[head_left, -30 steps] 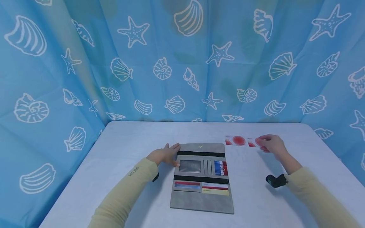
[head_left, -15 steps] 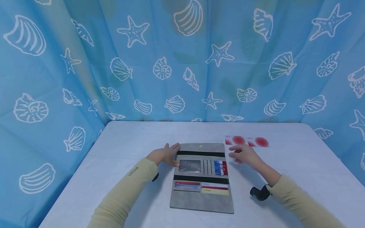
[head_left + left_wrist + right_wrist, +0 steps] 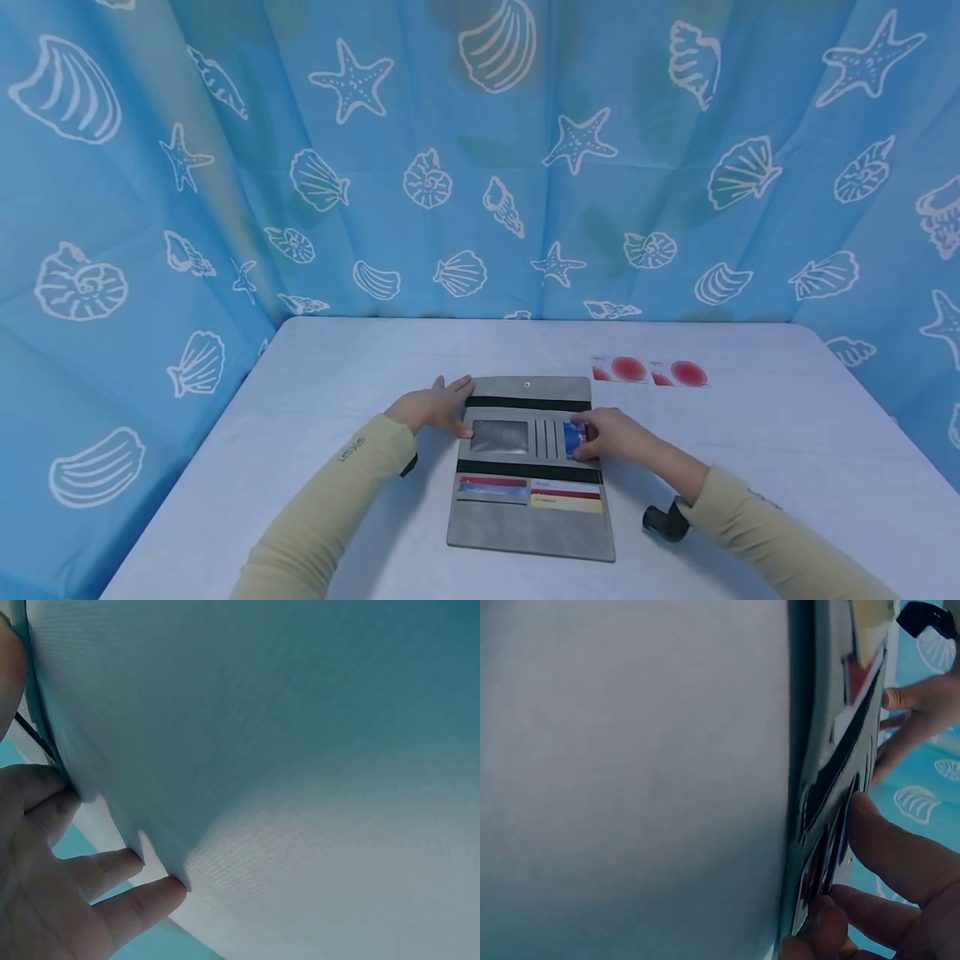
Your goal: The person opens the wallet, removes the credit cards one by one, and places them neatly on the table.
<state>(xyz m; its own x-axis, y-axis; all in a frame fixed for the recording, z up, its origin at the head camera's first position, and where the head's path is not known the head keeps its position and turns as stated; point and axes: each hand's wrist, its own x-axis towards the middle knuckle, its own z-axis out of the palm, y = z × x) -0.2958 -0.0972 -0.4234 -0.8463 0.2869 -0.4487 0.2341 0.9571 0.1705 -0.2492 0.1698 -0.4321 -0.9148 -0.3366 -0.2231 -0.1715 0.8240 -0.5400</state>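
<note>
The right hand (image 3: 622, 435) has its grip curled round the blue card (image 3: 572, 442), which lies just left of its palm, apparently lengthwise across the wallet (image 3: 525, 532) at mid-desk (image 3: 360, 358). The left hand (image 3: 433, 410), farther off, rests fingers spread, grasping nothing, on the wallet's left edge. Lettering on the left sleeve (image 3: 330, 500) is illegible.
</note>
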